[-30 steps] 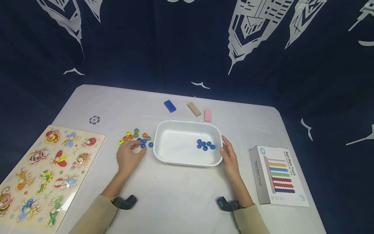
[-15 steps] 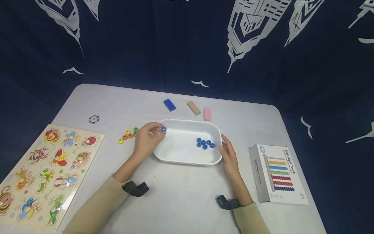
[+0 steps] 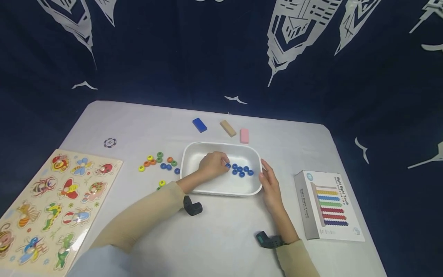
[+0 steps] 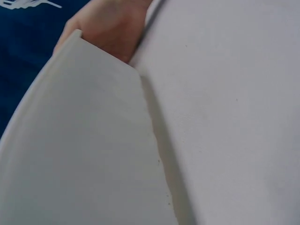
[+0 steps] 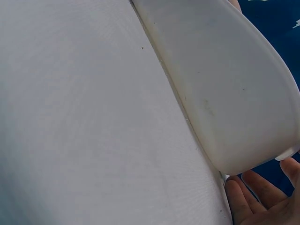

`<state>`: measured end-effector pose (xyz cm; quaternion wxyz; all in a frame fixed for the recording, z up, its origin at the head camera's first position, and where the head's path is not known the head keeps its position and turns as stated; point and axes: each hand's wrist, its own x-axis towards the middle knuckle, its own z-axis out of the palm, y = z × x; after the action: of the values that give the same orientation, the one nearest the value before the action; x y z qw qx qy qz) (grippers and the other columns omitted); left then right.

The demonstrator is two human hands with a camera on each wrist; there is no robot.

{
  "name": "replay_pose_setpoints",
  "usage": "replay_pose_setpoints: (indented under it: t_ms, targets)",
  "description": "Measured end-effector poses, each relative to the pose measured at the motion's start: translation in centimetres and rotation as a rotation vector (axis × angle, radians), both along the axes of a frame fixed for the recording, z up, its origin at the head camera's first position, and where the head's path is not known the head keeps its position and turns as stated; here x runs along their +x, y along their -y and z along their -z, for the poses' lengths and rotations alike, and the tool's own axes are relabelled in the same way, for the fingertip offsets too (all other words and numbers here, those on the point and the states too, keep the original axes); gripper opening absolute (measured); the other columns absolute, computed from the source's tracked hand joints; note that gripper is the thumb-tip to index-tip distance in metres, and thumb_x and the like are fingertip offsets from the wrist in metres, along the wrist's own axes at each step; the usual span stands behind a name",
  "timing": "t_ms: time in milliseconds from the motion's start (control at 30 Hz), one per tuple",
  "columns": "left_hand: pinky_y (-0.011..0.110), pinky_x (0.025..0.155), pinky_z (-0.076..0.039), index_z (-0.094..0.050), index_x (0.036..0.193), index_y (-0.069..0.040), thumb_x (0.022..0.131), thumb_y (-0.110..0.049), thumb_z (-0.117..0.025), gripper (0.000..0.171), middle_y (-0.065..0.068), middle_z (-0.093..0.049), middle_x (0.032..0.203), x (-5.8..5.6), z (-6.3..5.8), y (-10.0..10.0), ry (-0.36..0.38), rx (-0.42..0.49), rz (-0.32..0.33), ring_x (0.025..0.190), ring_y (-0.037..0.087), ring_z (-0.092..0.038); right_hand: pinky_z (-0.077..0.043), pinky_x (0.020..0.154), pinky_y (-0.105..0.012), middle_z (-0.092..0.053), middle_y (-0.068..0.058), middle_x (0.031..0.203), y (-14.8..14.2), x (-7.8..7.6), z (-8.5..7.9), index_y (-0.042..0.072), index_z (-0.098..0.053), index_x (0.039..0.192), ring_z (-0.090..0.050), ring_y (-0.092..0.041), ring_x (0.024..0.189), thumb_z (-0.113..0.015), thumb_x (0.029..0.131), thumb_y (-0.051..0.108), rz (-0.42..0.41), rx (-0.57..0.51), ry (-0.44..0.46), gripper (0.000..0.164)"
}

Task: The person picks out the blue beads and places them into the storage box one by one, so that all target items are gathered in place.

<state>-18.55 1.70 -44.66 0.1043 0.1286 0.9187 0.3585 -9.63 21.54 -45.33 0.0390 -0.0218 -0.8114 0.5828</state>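
A white plastic tray [image 3: 204, 188] stands mid-table with several blue beads [image 3: 240, 169] in its right half. My left hand [image 3: 212, 166] reaches over the near rim into it and pinches one blue bead [image 3: 228, 166] at the fingertips, just left of the others. In the left wrist view the tray's side wall [image 4: 93, 140] hides the fingers. My right hand [image 3: 271, 184] touches the tray's right end, thumb at the rim and relaxed fingers along the outside. The right wrist view shows those fingers [image 5: 262, 190] at the tray's corner.
Left of the tray lie loose blue beads [image 3: 163, 166], with yellow, orange and green ones around them. Beyond it are a blue block [image 3: 199, 125], a wooden block [image 3: 228, 128] and a pink block [image 3: 244, 135]. An insect puzzle board [image 3: 65, 192] lies left, a box [image 3: 332, 206] right.
My left hand has picked a blue bead from the loose group and carried it rightward over the rim into the tray, beside the other blue beads. The right hand has stayed at the tray's end.
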Motion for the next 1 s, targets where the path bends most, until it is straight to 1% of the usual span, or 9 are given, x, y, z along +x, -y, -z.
replay_pose_setpoints:
  t_ms: [133, 267, 367, 533, 633, 733, 833, 933, 1000]
  targets:
    - [0.023, 0.053, -0.042, -0.065, 0.092, -0.015, 0.070, -0.021, -0.070, 0.024, -0.005, -0.059, 0.068, -0.2, -0.2, -0.9, 0.033, -0.075, 0.035, 0.061, 0.010, -0.054, -0.035, 0.099, -0.041, -0.044, -0.007, 0.134, -0.1, 0.0, -0.2, 0.024, -0.030, 0.137, -0.042, -0.025, 0.122, -0.039, 0.093, 0.023, 0.008, 0.005, 0.004, 0.045]
    - [0.023, 0.056, -0.041, -0.064, 0.100, -0.016, 0.070, -0.023, -0.070, 0.031, -0.005, -0.061, 0.074, 0.3, -0.6, -1.0, 0.037, -0.112, 0.051, 0.066, 0.010, -0.055, -0.034, 0.099, -0.041, -0.044, -0.008, 0.134, -0.1, 0.1, -0.1, 0.025, -0.030, 0.137, -0.042, -0.026, 0.122, -0.039, 0.093, 0.023, -0.009, -0.007, 0.005, 0.045]
    - [0.024, 0.059, -0.042, -0.063, 0.103, -0.016, 0.071, -0.023, -0.070, 0.034, -0.005, -0.063, 0.080, 1.4, -1.5, -0.2, -0.058, -0.057, 0.037, 0.070, 0.010, -0.056, -0.033, 0.100, -0.041, -0.043, -0.008, 0.135, -0.1, 0.1, 0.0, 0.025, -0.030, 0.137, -0.041, -0.026, 0.123, -0.039, 0.093, 0.023, -0.015, -0.015, 0.003, 0.045]
    - [0.024, 0.064, -0.044, -0.064, 0.102, -0.017, 0.073, -0.022, -0.069, 0.030, -0.005, -0.062, 0.085, 4.3, -3.3, 2.6, -0.332, 0.149, -0.037, 0.077, 0.011, -0.056, -0.033, 0.100, -0.041, -0.042, -0.008, 0.135, -0.1, 0.1, 0.1, 0.023, -0.029, 0.138, -0.040, -0.026, 0.124, -0.038, 0.093, 0.023, -0.018, -0.005, -0.008, 0.045]
    - [0.026, 0.065, -0.045, -0.064, 0.100, -0.014, 0.074, -0.019, -0.069, 0.027, -0.003, -0.061, 0.083, 5.6, -3.5, 5.2, -0.474, 0.286, -0.116, 0.077, 0.011, -0.055, -0.034, 0.099, -0.042, -0.041, -0.009, 0.136, -0.1, 0.0, 0.0, 0.022, -0.028, 0.138, -0.040, -0.027, 0.124, -0.038, 0.094, 0.023, -0.021, 0.003, -0.012, 0.046]
    - [0.030, 0.062, -0.047, -0.065, 0.097, -0.009, 0.073, -0.013, -0.070, 0.025, 0.002, -0.062, 0.081, 5.9, -2.9, 8.2, -0.547, 0.405, -0.230, 0.074, 0.014, -0.055, -0.034, 0.099, -0.042, -0.041, -0.009, 0.136, -0.2, 0.1, -0.1, 0.023, -0.028, 0.138, -0.040, -0.027, 0.124, -0.038, 0.094, 0.023, -0.015, 0.004, -0.010, 0.045]
    - [0.030, 0.062, -0.047, -0.066, 0.095, -0.007, 0.072, -0.009, -0.070, 0.024, 0.005, -0.062, 0.078, 5.6, -1.4, 11.3, -0.568, 0.456, -0.381, 0.072, 0.016, -0.055, -0.034, 0.099, -0.042, -0.041, -0.008, 0.136, -0.2, 0.1, -0.1, 0.023, -0.028, 0.138, -0.040, -0.026, 0.124, -0.037, 0.094, 0.023, -0.017, 0.000, -0.008, 0.045]
    - [0.022, 0.065, -0.045, -0.066, 0.097, -0.007, 0.072, -0.008, -0.070, 0.025, 0.005, -0.062, 0.079, 5.5, 0.4, 14.1, -0.538, 0.458, -0.522, 0.073, 0.014, -0.055, -0.034, 0.099, -0.040, -0.042, -0.007, 0.136, -0.2, 0.1, 0.0, 0.024, -0.028, 0.138, -0.040, -0.025, 0.124, -0.037, 0.094, 0.023, -0.022, -0.008, -0.009, 0.045]
    - [0.016, 0.065, -0.043, -0.065, 0.098, -0.008, 0.073, -0.009, -0.069, 0.024, 0.003, -0.062, 0.079, 5.6, 1.4, 15.4, -0.515, 0.448, -0.590, 0.073, 0.010, -0.053, -0.034, 0.099, -0.040, -0.041, -0.008, 0.136, -0.2, 0.2, 0.0, 0.023, -0.028, 0.138, -0.040, -0.025, 0.124, -0.037, 0.094, 0.023, -0.024, -0.006, -0.007, 0.045]
